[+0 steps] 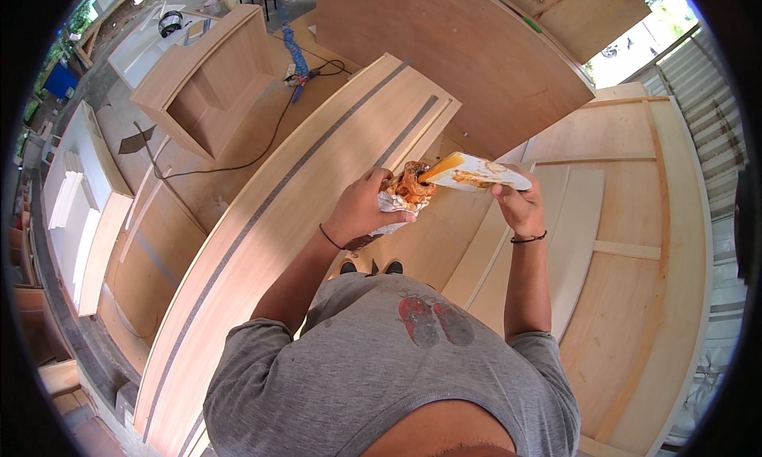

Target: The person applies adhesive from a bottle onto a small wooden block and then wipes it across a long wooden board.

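Grey shirt (pixel 357 354); right hand (pixel 521 205) grips white scraper (pixel 479 174), long axis leftward; left hand (pixel 359 211) clasps smeared packet (pixel 412 189).

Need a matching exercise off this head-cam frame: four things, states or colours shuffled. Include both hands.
Things:
1. left hand
2. coiled hose
3. right hand
4. shirt

States or colours:
A. grey
B. holding a smeared, flat white piece
C. blue
D. holding a crumpled wrapper with orange-brown stuff

Pairs: 1-D, 2-C, 3-B, 4-A
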Motion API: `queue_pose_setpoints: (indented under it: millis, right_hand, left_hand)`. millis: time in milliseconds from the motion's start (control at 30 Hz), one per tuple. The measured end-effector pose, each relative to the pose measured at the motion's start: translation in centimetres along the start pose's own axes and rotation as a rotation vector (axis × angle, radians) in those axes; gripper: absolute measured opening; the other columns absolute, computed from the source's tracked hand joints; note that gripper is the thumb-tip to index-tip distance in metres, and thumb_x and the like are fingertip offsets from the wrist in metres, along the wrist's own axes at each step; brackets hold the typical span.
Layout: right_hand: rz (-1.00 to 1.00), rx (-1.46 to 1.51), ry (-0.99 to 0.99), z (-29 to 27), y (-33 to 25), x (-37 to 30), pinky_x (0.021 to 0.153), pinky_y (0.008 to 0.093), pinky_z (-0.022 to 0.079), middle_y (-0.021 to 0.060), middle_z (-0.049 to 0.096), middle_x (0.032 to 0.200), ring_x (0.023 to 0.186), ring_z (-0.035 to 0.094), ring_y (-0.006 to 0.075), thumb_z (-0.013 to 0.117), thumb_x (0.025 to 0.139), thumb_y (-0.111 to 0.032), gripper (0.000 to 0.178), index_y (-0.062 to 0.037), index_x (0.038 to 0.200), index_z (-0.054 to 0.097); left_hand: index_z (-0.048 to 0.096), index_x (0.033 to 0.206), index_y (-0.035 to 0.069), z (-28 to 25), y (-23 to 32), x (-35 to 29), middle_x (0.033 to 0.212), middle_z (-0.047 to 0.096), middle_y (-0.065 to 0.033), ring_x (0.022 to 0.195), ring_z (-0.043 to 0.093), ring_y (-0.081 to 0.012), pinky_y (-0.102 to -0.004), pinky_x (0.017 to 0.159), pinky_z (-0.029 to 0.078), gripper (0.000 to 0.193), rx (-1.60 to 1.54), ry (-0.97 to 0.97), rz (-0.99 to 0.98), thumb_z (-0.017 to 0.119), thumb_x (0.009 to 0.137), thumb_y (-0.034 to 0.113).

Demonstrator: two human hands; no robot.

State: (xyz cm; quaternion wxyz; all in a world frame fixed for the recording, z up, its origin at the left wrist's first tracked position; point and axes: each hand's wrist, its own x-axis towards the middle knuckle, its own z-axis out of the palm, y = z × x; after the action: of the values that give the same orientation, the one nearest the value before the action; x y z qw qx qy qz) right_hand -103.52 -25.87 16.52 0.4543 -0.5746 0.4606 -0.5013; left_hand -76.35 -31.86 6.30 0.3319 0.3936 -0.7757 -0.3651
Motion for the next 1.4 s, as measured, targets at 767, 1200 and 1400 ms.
queue_pose_setpoints:
  millis: [767, 1200, 1400]
  right_hand:
    - [0.032, 0.678, 0.187, 0.7, 6.6, 0.2, 0.100, 0.0427, 0.049, 0.0169, 0.063, 0.121, 0.111, 0.063, 0.0263, 0.063, 0.082, -0.006, 0.047, 0.0068, 0.126, 0.052]
    - [-0.282, 1.196, 0.313, -1.2, 7.0, -1.8, 0.111, 0.0517, 0.038, 0.0154, 0.045, 0.146, 0.133, 0.045, 0.0324, 0.050, 0.097, -0.025, 0.054, -0.0027, 0.145, 0.035]
    - [-0.254, 1.163, 0.328, -1.2, 4.1, -3.3, 0.110, 0.0712, 0.021, 0.0111, 0.028, 0.157, 0.143, 0.028, 0.0387, 0.045, 0.094, -0.060, 0.079, -0.0138, 0.153, 0.021]
  left_hand:
    - [0.050, 0.120, -0.001, 1.4, -2.7, 0.5, 0.111, 0.061, -0.0202, 0.105, 0.061, -0.0379, -0.0438, 0.087, 0.050, 0.078, 0.155, -0.052, -0.081, 0.086, 0.067, 0.044]
    - [0.046, 0.128, -0.004, -5.8, -14.9, -1.4, 0.118, 0.059, -0.0214, 0.109, 0.060, -0.0342, -0.0427, 0.094, 0.048, 0.078, 0.044, 0.654, -0.173, 0.087, 0.071, 0.029]
    - [0.043, 0.132, -0.006, -6.8, -18.5, -3.3, 0.127, 0.055, -0.0221, 0.117, 0.055, -0.0331, -0.0427, 0.098, 0.046, 0.082, 0.071, 0.808, -0.359, 0.086, 0.073, 0.031]
